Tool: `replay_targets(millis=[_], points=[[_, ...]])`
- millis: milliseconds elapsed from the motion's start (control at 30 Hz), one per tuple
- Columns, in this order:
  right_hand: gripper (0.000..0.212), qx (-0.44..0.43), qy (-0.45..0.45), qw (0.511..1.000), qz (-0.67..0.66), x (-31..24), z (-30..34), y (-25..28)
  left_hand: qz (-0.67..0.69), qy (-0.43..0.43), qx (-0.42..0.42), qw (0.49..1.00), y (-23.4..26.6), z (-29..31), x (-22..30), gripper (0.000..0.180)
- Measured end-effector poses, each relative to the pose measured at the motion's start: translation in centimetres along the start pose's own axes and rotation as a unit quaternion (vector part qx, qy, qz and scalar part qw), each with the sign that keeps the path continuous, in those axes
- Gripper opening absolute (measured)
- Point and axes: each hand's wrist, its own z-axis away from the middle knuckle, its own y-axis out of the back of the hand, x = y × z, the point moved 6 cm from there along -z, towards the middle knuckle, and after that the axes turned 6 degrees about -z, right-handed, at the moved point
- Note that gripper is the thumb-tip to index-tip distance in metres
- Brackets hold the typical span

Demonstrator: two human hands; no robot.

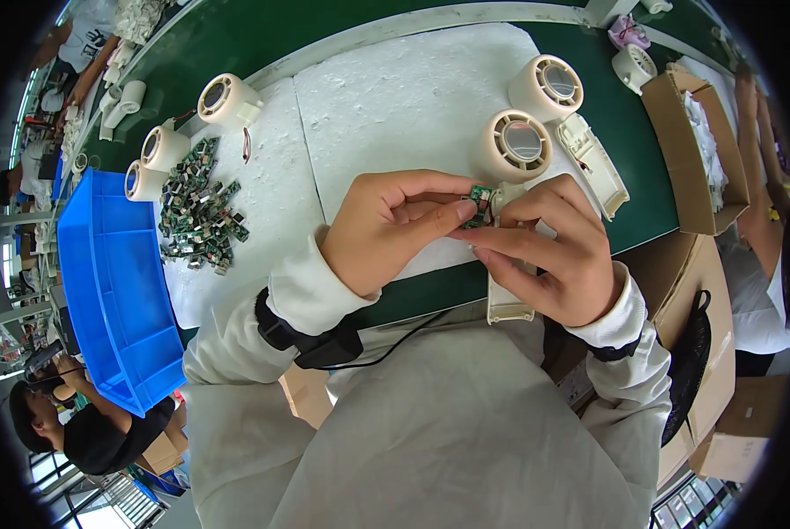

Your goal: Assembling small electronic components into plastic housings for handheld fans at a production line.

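A small green circuit board (pixel 478 204) is pinched between the thumb and fingers of my left hand (pixel 393 225). Close on its right, my right hand (pixel 554 247) has its fingers bent together by the board and some thin wires; what they grip, if anything, is hidden. Under my right hand a cream plastic housing (pixel 509 309) sticks out at the table's front edge. Just beyond my hands stands a cream round fan-like unit (pixel 516 145), with a second round unit (pixel 546 88) behind it. To their right lies a cream handle-shaped shell (pixel 593 167).
A heap of small circuit boards (pixel 201 207) lies on the white foam sheet (pixel 395 106), beside a blue plastic bin (pixel 117 291). More round units (pixel 227 99) stand at the far left. An open cardboard box (pixel 699 150) is at the right. Other people work on both sides.
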Motion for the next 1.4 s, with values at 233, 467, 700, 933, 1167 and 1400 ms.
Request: replay_targets(millis=[233, 467, 700, 933, 1167, 1400], points=[[0.025, 0.011, -0.025, 0.999, -0.025, 0.3, -0.2, 0.2, 0.015, -0.011, -0.011, 1.000, -0.3, 0.1, -0.2, 0.029], [0.022, 0.081, -0.164, 0.983, 0.004, 1.5, 0.4, 1.7, 0.016, -0.024, -0.006, 1.000, -0.6, -0.2, -0.4, 0.028], [0.021, 0.063, -0.207, 0.975, -0.048, 1.8, 0.9, 1.0, -0.006, -0.053, 0.003, 0.999, -0.6, 0.2, 0.0, 0.027], [0.021, 0.070, -0.165, 0.983, -0.028, 1.7, 0.6, 1.2, 0.013, -0.050, -0.003, 0.999, -0.7, 0.2, -0.2, 0.028], [0.020, 0.083, -0.151, 0.984, -0.034, 1.8, 0.4, 1.5, -0.054, -0.070, 0.005, 0.996, -0.9, 0.5, 0.1, 0.027], [0.021, 0.071, -0.107, 0.991, -0.042, 1.6, 0.4, 1.2, -0.201, -0.141, 0.016, 0.969, -0.7, 0.8, 1.6, 0.027]])
